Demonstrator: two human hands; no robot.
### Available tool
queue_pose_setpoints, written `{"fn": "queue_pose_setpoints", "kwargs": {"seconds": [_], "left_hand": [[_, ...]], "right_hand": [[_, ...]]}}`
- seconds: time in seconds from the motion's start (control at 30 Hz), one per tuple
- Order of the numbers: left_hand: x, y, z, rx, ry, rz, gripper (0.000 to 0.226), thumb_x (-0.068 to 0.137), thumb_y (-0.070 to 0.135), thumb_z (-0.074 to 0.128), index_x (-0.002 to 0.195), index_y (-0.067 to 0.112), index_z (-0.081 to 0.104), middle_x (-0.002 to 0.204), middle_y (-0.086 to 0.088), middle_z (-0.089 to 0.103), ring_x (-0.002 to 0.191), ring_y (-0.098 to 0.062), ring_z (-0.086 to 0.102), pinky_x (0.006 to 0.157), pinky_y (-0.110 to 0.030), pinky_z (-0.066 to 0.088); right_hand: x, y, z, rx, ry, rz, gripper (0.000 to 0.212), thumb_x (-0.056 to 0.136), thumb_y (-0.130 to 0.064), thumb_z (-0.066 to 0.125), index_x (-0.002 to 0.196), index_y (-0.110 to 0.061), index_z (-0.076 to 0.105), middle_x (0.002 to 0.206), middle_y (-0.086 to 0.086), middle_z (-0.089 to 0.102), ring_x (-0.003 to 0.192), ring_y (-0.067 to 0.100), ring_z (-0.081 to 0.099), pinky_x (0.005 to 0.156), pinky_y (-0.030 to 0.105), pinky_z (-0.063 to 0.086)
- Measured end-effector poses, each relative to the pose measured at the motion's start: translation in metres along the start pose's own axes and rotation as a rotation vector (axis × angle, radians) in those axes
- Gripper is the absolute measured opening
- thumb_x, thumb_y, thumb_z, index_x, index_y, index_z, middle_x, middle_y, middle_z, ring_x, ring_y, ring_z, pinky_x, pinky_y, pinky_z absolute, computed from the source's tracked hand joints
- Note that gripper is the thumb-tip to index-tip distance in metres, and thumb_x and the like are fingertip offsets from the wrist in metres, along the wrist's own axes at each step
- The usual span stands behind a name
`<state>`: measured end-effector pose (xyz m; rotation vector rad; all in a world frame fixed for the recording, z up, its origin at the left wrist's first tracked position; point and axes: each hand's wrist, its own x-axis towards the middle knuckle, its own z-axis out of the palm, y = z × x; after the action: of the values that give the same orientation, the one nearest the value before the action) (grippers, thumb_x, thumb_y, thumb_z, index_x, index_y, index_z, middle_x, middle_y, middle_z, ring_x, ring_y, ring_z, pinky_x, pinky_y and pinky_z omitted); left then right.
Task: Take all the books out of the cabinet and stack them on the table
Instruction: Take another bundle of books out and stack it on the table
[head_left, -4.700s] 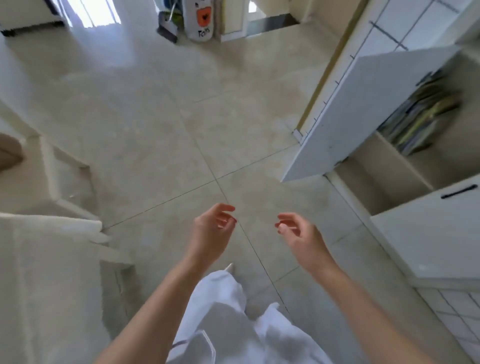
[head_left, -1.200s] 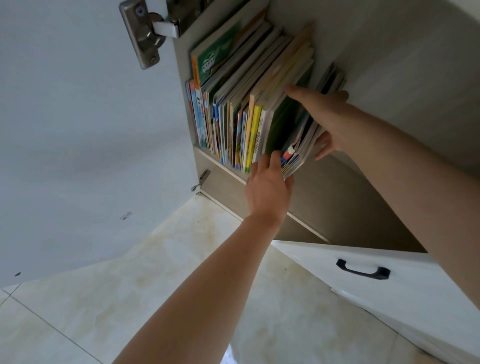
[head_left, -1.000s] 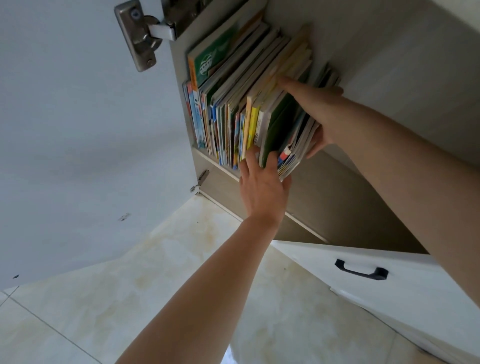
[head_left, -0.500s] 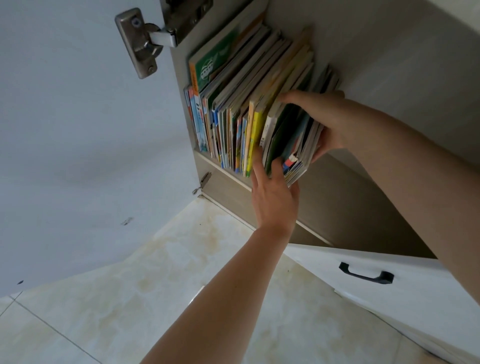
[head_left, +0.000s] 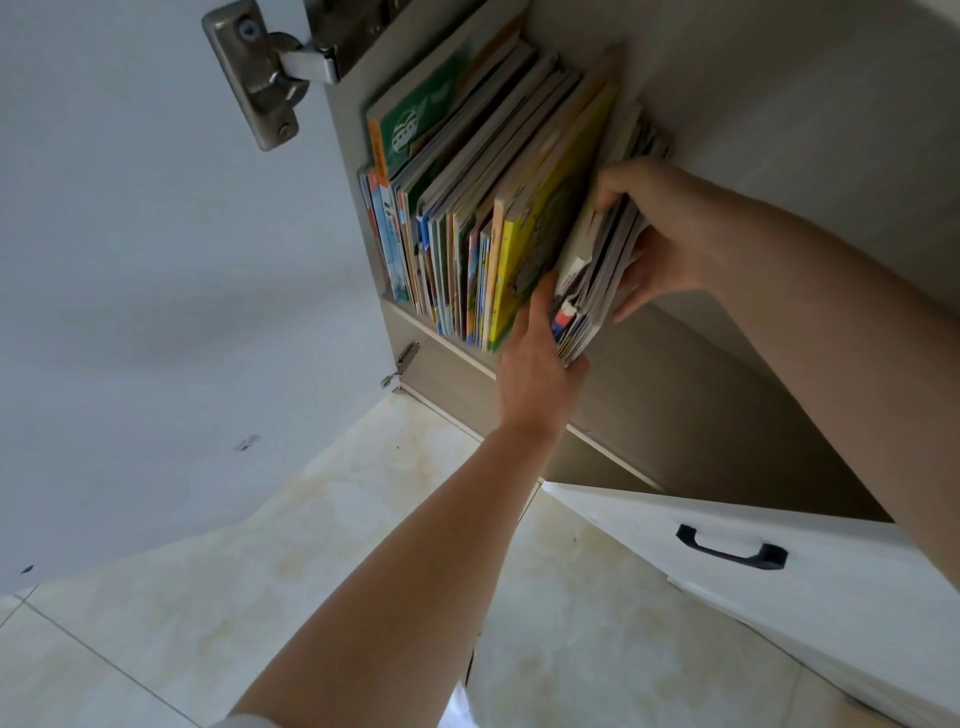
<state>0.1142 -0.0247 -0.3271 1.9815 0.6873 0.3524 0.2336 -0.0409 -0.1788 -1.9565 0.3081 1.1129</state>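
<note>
Barely started, I'd say. The whole row of thin colourful paperback books (head_left: 467, 208) stands on the grey cabinet shelf (head_left: 457, 358), up around 12 o'clock. The right hand (head_left: 660, 234) has its fingers clamped round a small bundle at the row's right end, and the left hand (head_left: 535, 358) props it from below, fingers probably flat. No worktop in view.

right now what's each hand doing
left hand: open, pressed against the book bundle
right hand: closed on that book bundle
</note>
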Motion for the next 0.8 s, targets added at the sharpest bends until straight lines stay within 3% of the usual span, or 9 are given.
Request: {"fn": "queue_pose_setpoints", "kwargs": {"seconds": [0.13,0.23,0.33,0.4,0.57,0.7,0.8], "left_hand": [[0.0,-0.002,0.002,0.012,-0.048,0.048,0.089,0.077,0.015,0.076,0.147,0.024,0.022,0.136,-0.008,0.055,0.116,-0.03,0.06,0.086,-0.047,0.057],[-0.001,0.003,0.001,-0.008,-0.045,0.083,0.085,0.077,0.009,0.075,0.148,0.017,0.028,0.136,-0.012,0.054,0.116,-0.031,0.059,0.089,-0.042,0.056],[-0.002,0.004,-0.002,-0.004,-0.044,0.104,0.082,0.077,0.009,0.074,0.147,0.017,0.032,0.137,-0.011,0.053,0.117,-0.03,0.058,0.088,-0.042,0.056],[-0.007,0.0,-0.006,0.027,-0.054,0.132,0.079,0.077,0.013,0.075,0.145,0.018,0.035,0.136,-0.009,0.054,0.115,-0.028,0.059,0.086,-0.038,0.057],[-0.05,-0.015,-0.039,0.023,-0.104,0.247,0.074,0.079,0.02,0.076,0.139,0.026,0.033,0.126,-0.004,0.065,0.102,-0.021,0.067,0.08,-0.024,0.053],[-0.078,-0.029,-0.067,0.034,-0.147,0.23,0.077,0.075,0.018,0.08,0.138,0.029,0.036,0.123,-0.001,0.068,0.101,-0.02,0.068,0.08,-0.02,0.052],[-0.088,-0.038,-0.079,0.037,-0.175,0.2,0.079,0.072,0.016,0.082,0.137,0.032,0.039,0.125,0.0,0.066,0.105,-0.018,0.066,0.079,-0.007,0.043]], "right_hand": [[0.006,0.003,-0.001,0.07,-0.007,-0.004,0.062,0.077,-0.037,0.063,0.13,-0.013,0.044,0.121,0.021,0.057,0.105,0.049,0.058,0.085,0.075,0.041],[0.011,0.006,0.008,-0.023,0.177,-0.049,0.078,0.074,-0.03,0.074,0.137,-0.017,0.03,0.11,0.02,0.057,0.088,0.041,0.064,0.063,0.064,0.055],[0.008,0.009,0.015,-0.094,0.309,-0.12,0.055,0.088,-0.01,0.058,0.132,-0.01,0.026,0.091,0.016,0.05,0.073,0.033,0.063,0.05,0.051,0.056],[0.003,0.017,0.015,-0.078,0.335,-0.147,0.043,0.089,-0.008,0.055,0.121,-0.009,0.027,0.089,0.013,0.048,0.072,0.031,0.062,0.046,0.047,0.054],[-0.032,0.057,0.027,-0.016,0.339,-0.128,0.042,0.087,-0.013,0.062,0.112,-0.013,0.027,0.117,0.015,0.05,0.076,0.026,0.062,0.037,0.032,0.054],[-0.063,0.082,0.045,0.022,0.296,-0.07,0.055,0.091,-0.016,0.061,0.134,-0.01,0.028,0.103,0.016,0.055,0.068,0.021,0.062,0.038,0.025,0.054],[-0.072,0.098,0.058,0.052,0.287,-0.11,0.058,0.089,-0.011,0.061,0.132,-0.011,0.023,0.105,0.012,0.052,0.077,0.018,0.061,0.059,0.029,0.06]]}}
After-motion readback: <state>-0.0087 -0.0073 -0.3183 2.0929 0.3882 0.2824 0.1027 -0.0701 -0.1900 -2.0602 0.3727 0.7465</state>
